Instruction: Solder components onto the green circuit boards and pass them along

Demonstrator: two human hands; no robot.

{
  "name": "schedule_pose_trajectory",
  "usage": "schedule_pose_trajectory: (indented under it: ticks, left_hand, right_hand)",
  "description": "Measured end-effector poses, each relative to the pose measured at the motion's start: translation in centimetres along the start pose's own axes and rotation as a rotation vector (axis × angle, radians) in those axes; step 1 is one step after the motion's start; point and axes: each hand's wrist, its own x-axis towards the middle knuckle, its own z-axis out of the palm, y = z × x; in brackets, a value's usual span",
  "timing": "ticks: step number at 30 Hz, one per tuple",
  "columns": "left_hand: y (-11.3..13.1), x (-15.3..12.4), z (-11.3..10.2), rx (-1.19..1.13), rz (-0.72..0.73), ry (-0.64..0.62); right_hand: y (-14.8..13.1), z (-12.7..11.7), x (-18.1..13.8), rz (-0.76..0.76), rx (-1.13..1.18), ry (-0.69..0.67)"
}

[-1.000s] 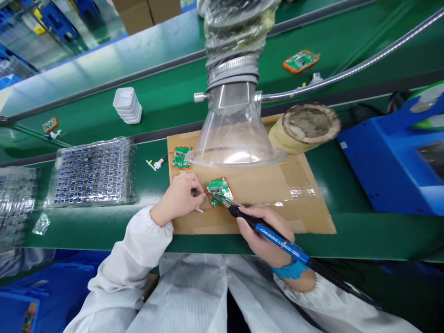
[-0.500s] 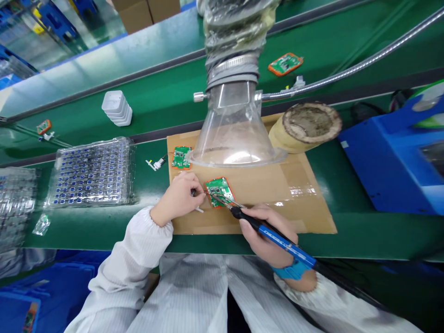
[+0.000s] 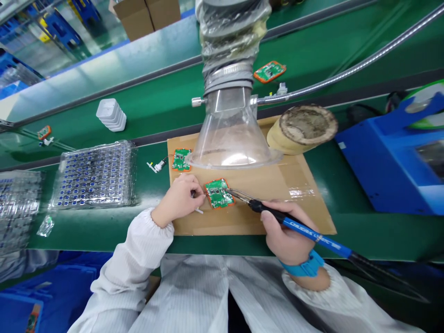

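Note:
A green circuit board [image 3: 218,193] with an orange edge lies on a cardboard sheet [image 3: 274,185]. At the board's left edge my left hand [image 3: 179,196] pinches a thin wire, partly hidden by the fingers; a small white piece [image 3: 199,211] pokes out below them. My right hand [image 3: 289,231] is closed round a blue and black soldering iron [image 3: 308,233]. The iron's thin metal end, which looks like two prongs, reaches over the board's right edge; contact there cannot be made out. A second circuit board [image 3: 181,160] lies behind my left hand, beside a small white connector [image 3: 158,165].
A clear fume hood [image 3: 236,134] hangs above the cardboard. Behind it stands a round, crusted pot [image 3: 305,127], with a blue box [image 3: 391,162] to the right. Clear trays [image 3: 95,173] of small parts and stacked white cups [image 3: 111,114] are left. Another board [image 3: 269,71] lies behind.
My right hand has drawn the soldering iron to the right, from the board's middle to its right edge. My left hand stays at the board's left edge. The view has shifted slightly.

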Motion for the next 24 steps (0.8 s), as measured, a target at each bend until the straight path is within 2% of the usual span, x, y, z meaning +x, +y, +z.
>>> schedule_pose_trajectory:
  ticks: [4,6,8,12,14,17,20,22,23,24]
  left_hand:
    - [0.6,-0.5,0.2,0.077,-0.041,0.013]
    - [0.6,-0.7,0.0,0.045,-0.059,0.026]
    - [0.3,-0.8,-0.7,-0.112,-0.098,-0.014]
    - [-1.1,-0.4,-4.0,-0.592,-0.31,-0.256]
    - [-1.9,0.0,-6.3,-0.743,-0.382,-0.25]
    - [-3.3,1.4,-9.9,-0.839,-0.405,-0.047]
    - [-5.4,3.6,-12.6,-0.792,-0.402,0.312]
    - [-6.6,4.8,-13.3,-0.585,-0.41,0.611]
    - [-7.0,5.3,-13.1,-0.433,-0.406,0.717]
    - [-7.2,5.5,-12.6,-0.277,-0.39,0.767]
  right_hand:
    - [0.2,0.0,-0.2,-0.004,0.011,0.009]
    - [0.5,0.0,-0.4,0.004,0.015,0.007]
    - [0.8,-0.1,-0.6,0.003,0.019,-0.002]
    - [0.7,-0.2,-0.5,-0.019,0.035,-0.008]
    - [0.5,-0.2,-0.4,-0.033,0.038,-0.009]
    - [0.4,-0.1,-0.3,-0.046,0.022,-0.011]
    - [0.4,-0.1,-0.2,-0.065,0.016,-0.009]
    - [0.5,-0.2,-0.2,-0.077,0.023,-0.007]
    - [0.5,-0.2,-0.2,-0.079,0.026,-0.006]
    - [0.5,-0.2,-0.2,-0.082,0.028,-0.004]
